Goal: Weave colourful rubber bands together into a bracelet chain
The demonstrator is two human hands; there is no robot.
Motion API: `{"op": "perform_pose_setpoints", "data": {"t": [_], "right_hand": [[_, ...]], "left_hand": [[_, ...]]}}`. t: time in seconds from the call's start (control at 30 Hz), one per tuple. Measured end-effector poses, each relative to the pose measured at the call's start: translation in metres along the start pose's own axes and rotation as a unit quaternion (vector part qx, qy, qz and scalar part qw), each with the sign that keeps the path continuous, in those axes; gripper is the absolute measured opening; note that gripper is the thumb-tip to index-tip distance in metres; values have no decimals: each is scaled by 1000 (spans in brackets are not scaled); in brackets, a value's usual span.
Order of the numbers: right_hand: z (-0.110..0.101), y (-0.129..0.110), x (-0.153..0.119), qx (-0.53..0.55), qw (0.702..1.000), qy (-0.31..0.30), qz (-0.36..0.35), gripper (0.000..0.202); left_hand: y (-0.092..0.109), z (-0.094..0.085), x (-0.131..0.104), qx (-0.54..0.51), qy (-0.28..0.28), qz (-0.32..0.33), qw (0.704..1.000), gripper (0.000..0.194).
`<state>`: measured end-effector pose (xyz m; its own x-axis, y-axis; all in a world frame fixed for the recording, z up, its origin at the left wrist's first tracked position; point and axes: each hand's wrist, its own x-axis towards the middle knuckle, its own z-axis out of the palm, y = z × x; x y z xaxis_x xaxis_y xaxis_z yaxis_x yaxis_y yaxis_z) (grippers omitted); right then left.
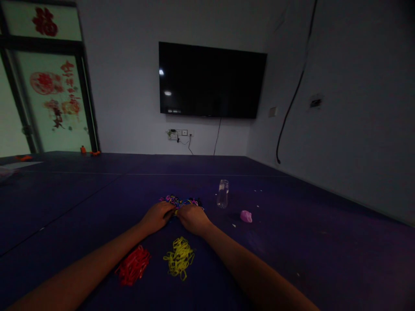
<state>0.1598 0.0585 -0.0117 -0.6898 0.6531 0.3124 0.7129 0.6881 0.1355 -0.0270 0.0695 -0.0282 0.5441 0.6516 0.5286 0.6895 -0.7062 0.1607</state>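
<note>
Mixed rubber bands (181, 201) are lying heaped on the dark table (292, 242) as left hand (157, 217) and right hand (193, 218) are pinching at its near edge, fingertips together; picking single strands likely helps, beside red (133, 265) and yellow piles (179, 257).

Matt dark mat (292, 242); rubbery thin bands (179, 201) at 12 o'clock; clear glossy plastic bottle (222, 193) at 1; glossy TV (210, 80).

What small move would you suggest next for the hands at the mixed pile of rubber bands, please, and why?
Probably lift one band out of the mixed pile: both the left hand and right hand rest at its near edge, while the red pile and yellow pile already lie sorted nearer.
</note>
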Motion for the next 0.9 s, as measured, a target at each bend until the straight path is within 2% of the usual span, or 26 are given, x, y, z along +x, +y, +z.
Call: {"op": "perform_pose_setpoints", "data": {"t": [0.9], "right_hand": [[1, 1, 0, 9, 1000, -3, -3, 25]], "left_hand": [[1, -1, 2, -3, -6, 10, 1000, 16]]}}
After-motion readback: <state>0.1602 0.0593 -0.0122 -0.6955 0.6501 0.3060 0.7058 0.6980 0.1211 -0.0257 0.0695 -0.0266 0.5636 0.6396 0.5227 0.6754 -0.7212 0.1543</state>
